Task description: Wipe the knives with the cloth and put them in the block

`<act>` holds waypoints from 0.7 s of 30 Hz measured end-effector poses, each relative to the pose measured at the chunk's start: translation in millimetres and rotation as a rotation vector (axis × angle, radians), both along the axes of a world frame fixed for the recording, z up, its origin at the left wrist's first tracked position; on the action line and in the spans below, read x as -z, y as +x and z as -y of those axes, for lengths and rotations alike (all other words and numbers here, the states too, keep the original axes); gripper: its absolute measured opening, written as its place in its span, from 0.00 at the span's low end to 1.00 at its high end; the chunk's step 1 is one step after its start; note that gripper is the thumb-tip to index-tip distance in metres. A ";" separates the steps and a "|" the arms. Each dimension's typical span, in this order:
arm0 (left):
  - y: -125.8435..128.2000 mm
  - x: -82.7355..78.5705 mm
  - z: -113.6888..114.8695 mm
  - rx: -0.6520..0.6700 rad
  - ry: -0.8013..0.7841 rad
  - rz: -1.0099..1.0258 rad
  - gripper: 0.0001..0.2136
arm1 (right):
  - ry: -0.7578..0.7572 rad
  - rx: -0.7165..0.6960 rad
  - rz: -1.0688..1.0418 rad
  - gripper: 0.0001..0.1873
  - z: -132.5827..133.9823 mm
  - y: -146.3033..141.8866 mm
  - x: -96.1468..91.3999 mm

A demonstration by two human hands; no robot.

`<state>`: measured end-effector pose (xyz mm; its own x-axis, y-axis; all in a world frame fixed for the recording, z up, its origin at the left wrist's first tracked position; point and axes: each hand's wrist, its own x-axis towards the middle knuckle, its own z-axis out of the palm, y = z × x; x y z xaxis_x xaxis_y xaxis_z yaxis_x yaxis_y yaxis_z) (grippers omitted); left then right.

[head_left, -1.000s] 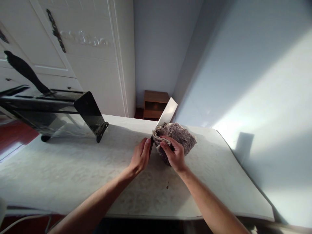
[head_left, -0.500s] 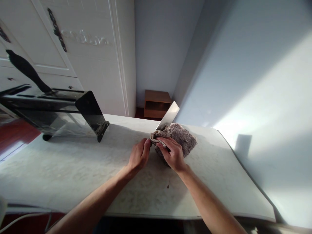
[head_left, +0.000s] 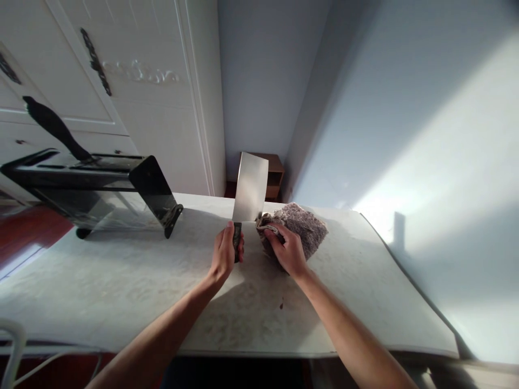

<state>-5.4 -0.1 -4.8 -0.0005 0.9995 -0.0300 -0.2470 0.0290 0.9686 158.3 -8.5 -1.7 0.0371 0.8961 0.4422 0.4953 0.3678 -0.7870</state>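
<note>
Since the earlier frame, the cleaver (head_left: 250, 186) has swung from about 1 o'clock to 12, turning its broad face to view, and the left hand (head_left: 223, 251) has drawn away from the cloth (head_left: 308, 229). The left hand wraps the cleaver's handle (head_left: 237, 243), likely keeping skin clear of the edge. The right hand (head_left: 288, 248) pinches a fold of cloth at 3 o'clock, thick layers probably shielding its fingers; whether cloth touches blade I cannot tell. At 10 o'clock, a knife rack (head_left: 151, 186) stands on the bench (head_left: 141, 292), propping another handle (head_left: 57, 127).
</note>
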 end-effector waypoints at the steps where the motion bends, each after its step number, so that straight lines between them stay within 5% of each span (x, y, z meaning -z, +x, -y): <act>1: -1.0 -1.2 -0.5 0.009 -0.004 0.021 0.23 | -0.018 0.013 -0.040 0.13 -1.4 0.9 1.3; 12: 0.3 0.2 2.8 0.108 0.038 0.015 0.24 | -0.338 0.047 -0.731 0.16 -14.5 12.7 12.8; 21: -0.9 -0.2 4.5 -0.011 0.148 -0.149 0.21 | -0.413 0.208 -1.005 0.17 -15.3 19.8 11.4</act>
